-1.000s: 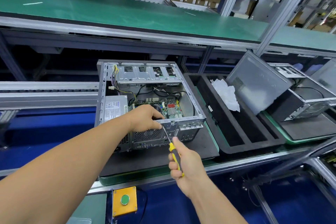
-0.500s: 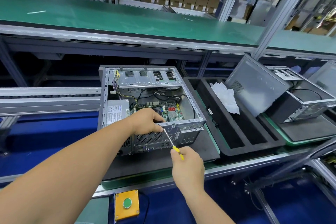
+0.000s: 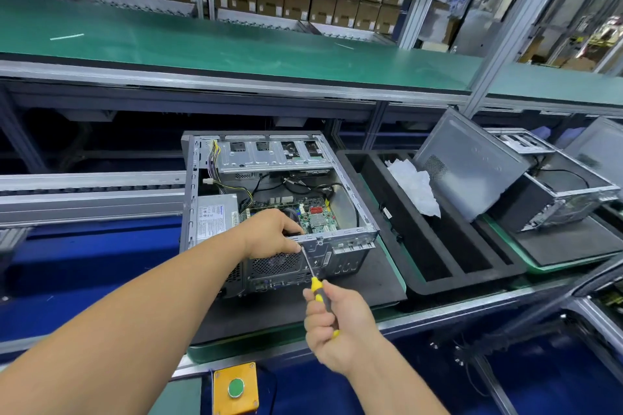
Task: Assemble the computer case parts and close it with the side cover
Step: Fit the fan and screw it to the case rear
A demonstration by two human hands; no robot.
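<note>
An open computer case (image 3: 279,212) lies on its side on a black mat (image 3: 377,283) near the front edge of the bench (image 3: 438,313), its circuit board and cables showing. The left hand (image 3: 269,234) rests on the case's near rim, fingers curled over the edge in a close grip. The right hand (image 3: 333,323) is wrapped round the yellow-and-black handle of a screwdriver (image 3: 312,274), whose tip meets the rear panel just beside the left fingers. To the right sits a black foam tray (image 3: 435,266). A grey side cover (image 3: 472,165) leans against a second case (image 3: 566,199) towards the bench's right end.
</note>
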